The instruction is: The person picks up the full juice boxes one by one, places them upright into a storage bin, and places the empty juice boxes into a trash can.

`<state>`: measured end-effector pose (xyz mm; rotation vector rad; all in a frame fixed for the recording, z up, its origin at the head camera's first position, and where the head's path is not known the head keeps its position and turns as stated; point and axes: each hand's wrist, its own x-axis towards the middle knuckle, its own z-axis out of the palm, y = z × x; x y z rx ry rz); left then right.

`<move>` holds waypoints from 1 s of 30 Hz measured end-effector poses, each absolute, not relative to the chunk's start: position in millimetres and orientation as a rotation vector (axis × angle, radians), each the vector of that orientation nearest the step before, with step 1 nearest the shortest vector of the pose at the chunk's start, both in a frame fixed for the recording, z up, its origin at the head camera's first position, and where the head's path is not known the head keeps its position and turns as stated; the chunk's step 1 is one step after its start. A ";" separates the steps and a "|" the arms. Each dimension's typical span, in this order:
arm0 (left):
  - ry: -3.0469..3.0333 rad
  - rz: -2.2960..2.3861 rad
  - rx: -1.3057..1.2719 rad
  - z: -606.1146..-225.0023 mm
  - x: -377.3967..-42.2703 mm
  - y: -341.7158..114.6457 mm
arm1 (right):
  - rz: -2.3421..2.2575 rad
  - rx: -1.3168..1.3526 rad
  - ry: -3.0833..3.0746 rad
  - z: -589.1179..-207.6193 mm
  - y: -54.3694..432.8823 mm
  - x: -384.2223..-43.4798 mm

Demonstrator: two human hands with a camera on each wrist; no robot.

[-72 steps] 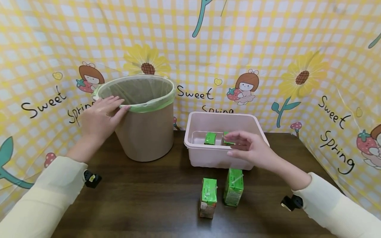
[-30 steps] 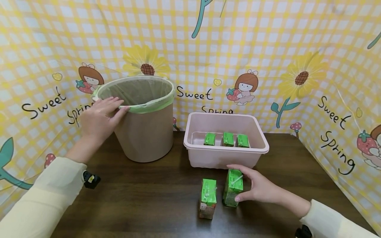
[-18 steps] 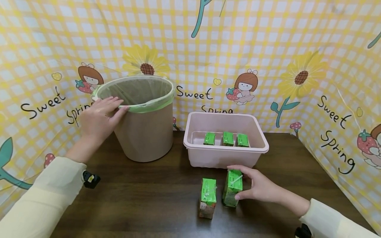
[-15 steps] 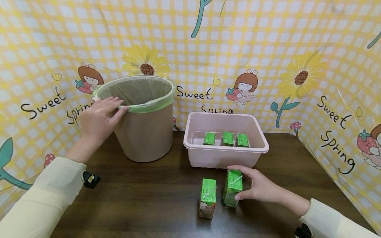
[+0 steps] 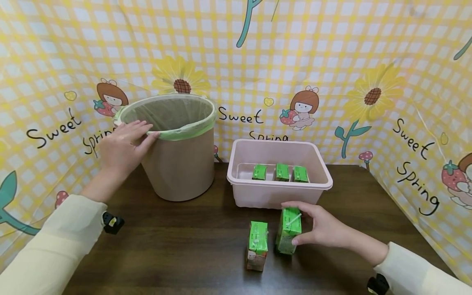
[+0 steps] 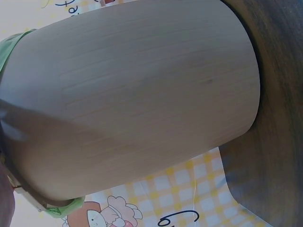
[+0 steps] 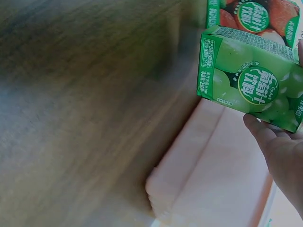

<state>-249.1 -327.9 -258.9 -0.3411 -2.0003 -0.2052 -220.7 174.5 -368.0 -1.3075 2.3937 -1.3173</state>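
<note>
In the head view my left hand (image 5: 123,144) holds the rim of a beige trash bin (image 5: 180,168), its fingers over the edge and the thumb along the green liner (image 5: 188,131). My right hand (image 5: 328,227) grips a green juice box (image 5: 289,239) between thumb and fingers; a straw lies across its top. Grapes and the word GRAPE show on this grape juice box (image 7: 246,75) in the right wrist view. To its left stands a second juice box (image 5: 257,248) with a green top, upright on the table, red fruit on its side.
Behind the juice boxes sits a pink plastic tub (image 5: 273,196) with three green-topped boxes inside, in a row. The brown wooden table (image 5: 177,246) is enclosed by a yellow checked cloth backdrop (image 5: 236,61) at the back and sides.
My right hand has come from over the tub, where a third box now shows, and taken hold of the grape juice box, which has just shifted slightly upward. The left hand stays on the rim.
</note>
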 end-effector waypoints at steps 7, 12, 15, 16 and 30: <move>-1.991 -0.212 -0.347 -258.9 -248.2 -327.4 | -1.366 -1.348 2.317 -348.1 172.8 -220.0; -1.990 -0.211 -0.351 -258.3 -248.0 -327.4 | -1.348 -1.339 2.301 -330.4 171.9 -219.8; -1.991 -0.206 -0.350 -258.2 -247.9 -327.8 | -1.343 -1.330 2.292 -317.7 169.9 -219.7; -1.989 -0.206 -0.350 -258.2 -247.8 -328.0 | -1.347 -1.327 2.288 -312.6 168.5 -219.6; -2.009 -0.199 -0.349 -259.3 -248.2 -329.5 | -1.352 -1.442 2.371 -246.0 144.4 -236.5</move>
